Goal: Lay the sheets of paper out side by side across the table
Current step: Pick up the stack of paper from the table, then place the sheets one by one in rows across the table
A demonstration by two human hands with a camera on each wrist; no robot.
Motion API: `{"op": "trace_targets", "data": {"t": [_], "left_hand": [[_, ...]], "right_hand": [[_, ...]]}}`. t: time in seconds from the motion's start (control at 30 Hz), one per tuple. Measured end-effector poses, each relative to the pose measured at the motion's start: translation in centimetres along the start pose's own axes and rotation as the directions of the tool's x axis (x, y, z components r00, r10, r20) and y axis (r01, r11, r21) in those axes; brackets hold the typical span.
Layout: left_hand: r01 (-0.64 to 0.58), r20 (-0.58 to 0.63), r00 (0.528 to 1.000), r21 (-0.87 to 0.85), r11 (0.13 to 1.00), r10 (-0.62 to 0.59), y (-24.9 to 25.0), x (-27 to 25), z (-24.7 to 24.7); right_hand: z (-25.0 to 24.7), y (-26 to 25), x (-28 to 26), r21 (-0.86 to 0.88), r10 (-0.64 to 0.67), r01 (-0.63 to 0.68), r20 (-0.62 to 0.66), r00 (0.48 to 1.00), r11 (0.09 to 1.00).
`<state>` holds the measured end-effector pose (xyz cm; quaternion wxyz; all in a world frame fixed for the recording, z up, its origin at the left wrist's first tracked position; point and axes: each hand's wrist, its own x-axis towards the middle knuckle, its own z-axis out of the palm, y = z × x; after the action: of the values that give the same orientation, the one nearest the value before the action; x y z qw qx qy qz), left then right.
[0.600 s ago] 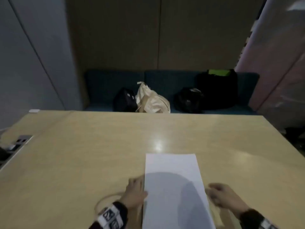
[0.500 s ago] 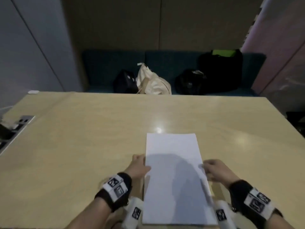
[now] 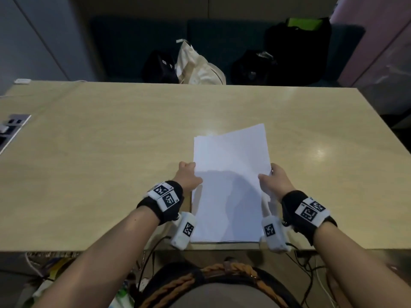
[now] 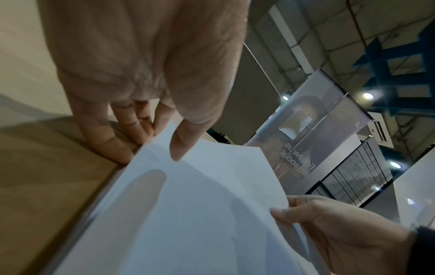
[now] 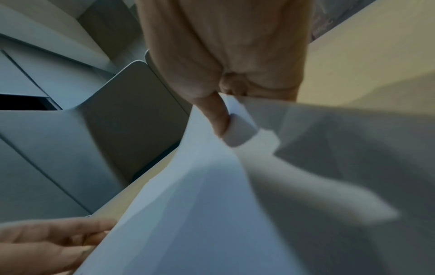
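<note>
The top sheet of white paper [image 3: 231, 156] now stands lifted and skewed, its far right corner swung past the pile, where half a second ago the stack of white sheets [image 3: 224, 218] lay flat and square with both hands only resting at its edges. That suggests the first sheet is being peeled free, so the laying out has only just begun: no sheet yet lies on its own.

The left hand [image 3: 188, 176] pinches the lifted sheet's left edge, thumb on top and fingers beneath, as the left wrist view shows. The right hand [image 3: 274, 182] pinches the right edge, thumb on top; the right wrist view shows the paper buckled around it.

The stack sits at the near edge of the pale wooden table [image 3: 100, 152], right of centre, directly in front of the person.

Counted: one sheet raised, one stack under it whose sheets are too thin to number, and two hands.
</note>
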<state>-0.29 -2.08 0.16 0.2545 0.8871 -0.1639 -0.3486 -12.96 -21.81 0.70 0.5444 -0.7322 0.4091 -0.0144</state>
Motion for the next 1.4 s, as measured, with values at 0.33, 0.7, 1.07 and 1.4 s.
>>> {"op": "trace_targets", "data": {"t": [0.33,0.7,1.07,1.4], "left_hand": [[-0.093,0.033,0.990,-0.595,0.798,0.141,2.1,-1.2,-0.2],[-0.252,-0.249,0.964,-0.761,0.597,0.090,5.7,-1.0,-0.5],[-0.254,-0.297,0.954,-0.751,0.609,0.032,8.2,0.5,1.0],[-0.289,-0.402,0.915,-0.729,0.620,-0.046,7.9,1.7,0.4]], "right_hand": [[-4.1,-3.0,-0.7,0.495,-0.224,0.195,-0.001,0.975,0.846],[-6.1,-3.2,0.4,0.234,-0.236,0.317,-0.317,0.919,0.919],[-9.5,-2.1,3.6,0.260,-0.253,0.361,-0.369,0.894,0.896],[-17.9,1.5,11.1,0.068,-0.055,0.116,-0.581,0.812,0.991]]}}
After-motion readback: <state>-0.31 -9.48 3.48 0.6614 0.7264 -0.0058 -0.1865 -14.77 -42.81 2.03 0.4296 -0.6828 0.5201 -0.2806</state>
